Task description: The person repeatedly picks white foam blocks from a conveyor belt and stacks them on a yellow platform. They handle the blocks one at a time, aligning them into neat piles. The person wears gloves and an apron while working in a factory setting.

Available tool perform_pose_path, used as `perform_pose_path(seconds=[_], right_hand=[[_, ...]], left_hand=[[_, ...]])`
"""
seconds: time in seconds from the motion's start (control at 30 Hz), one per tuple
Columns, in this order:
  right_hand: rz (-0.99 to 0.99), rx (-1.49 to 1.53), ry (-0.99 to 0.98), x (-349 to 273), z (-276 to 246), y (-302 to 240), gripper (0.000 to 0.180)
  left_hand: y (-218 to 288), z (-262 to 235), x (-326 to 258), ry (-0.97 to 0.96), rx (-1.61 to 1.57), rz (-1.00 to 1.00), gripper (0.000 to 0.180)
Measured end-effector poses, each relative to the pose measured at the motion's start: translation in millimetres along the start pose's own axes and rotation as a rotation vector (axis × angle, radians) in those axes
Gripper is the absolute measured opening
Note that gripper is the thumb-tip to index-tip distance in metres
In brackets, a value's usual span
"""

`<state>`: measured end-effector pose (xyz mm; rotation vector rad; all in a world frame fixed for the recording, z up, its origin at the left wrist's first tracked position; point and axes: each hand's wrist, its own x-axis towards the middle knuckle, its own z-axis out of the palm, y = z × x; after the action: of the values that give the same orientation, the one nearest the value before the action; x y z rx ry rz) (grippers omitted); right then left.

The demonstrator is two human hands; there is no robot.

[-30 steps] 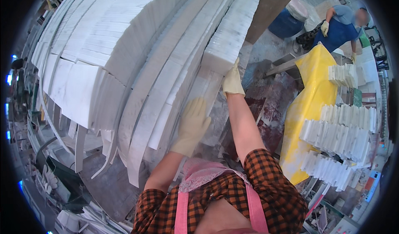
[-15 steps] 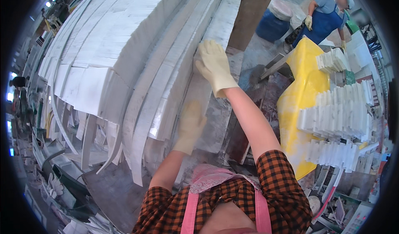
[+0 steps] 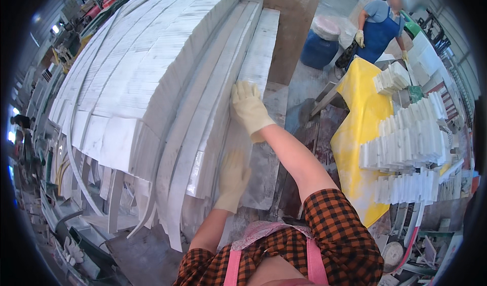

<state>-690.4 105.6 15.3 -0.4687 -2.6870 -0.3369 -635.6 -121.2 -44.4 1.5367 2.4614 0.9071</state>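
Note:
My right hand (image 3: 249, 107), in a cream rubber glove, rests against the near end of the outermost row of white stone tiles (image 3: 261, 42). Its fingers are stretched out side by side over the tile edges. Closer to me, my left hand (image 3: 233, 179) wears the same kind of glove and is a little blurred. It lies flat with fingers extended, beside the near end of the neighbouring row of white tiles (image 3: 205, 169). I see nothing held in either hand. Whether the left fingertips touch the stone I cannot tell.
To the left rises a large stack of white tiles (image 3: 116, 57) with bands (image 3: 71, 128) over it. On the right, tile stacks (image 3: 406, 139) stand beside a yellow cover (image 3: 355, 128). A co-worker in a blue apron (image 3: 383, 35) stands beyond, near a blue drum (image 3: 319, 50).
My right hand has come nearer to me, sliding down along the tile row. My left hand stays in about the same place. The whole view has shifted slightly.

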Motion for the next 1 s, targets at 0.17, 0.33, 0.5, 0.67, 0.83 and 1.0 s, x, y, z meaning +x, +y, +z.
perform_pose_path(seconds=[0.17,0.33,0.5,0.67,0.83,1.0], right_hand=[[0.001,0.558,0.019,-50.6,-46.9,20.8,0.052],[0.184,1.008,-0.329,-220.3,-116.9,48.0,0.028],[0.796,1.148,-0.21,-429.5,-221.4,101.9,0.028],[1.473,1.415,0.582,-590.8,-263.0,129.4,0.038],[1.413,1.402,0.55,-692.0,-289.7,172.4,0.042],[1.283,0.925,0.315,-774.4,-358.2,211.9,0.038]], left_hand=[[-4.8,7.5,-3.5,0.017,0.045,0.028,0.063],[-26.5,26.7,-9.0,0.121,0.058,0.12,0.061],[-35.0,31.8,-3.9,0.086,0.091,0.0,0.057],[80.8,52.0,-0.1,0.264,0.026,0.071,0.036],[325.1,141.0,-66.4,0.056,-0.497,0.347,0.028],[494.0,203.4,-131.3,-0.249,-0.398,0.571,0.037]])
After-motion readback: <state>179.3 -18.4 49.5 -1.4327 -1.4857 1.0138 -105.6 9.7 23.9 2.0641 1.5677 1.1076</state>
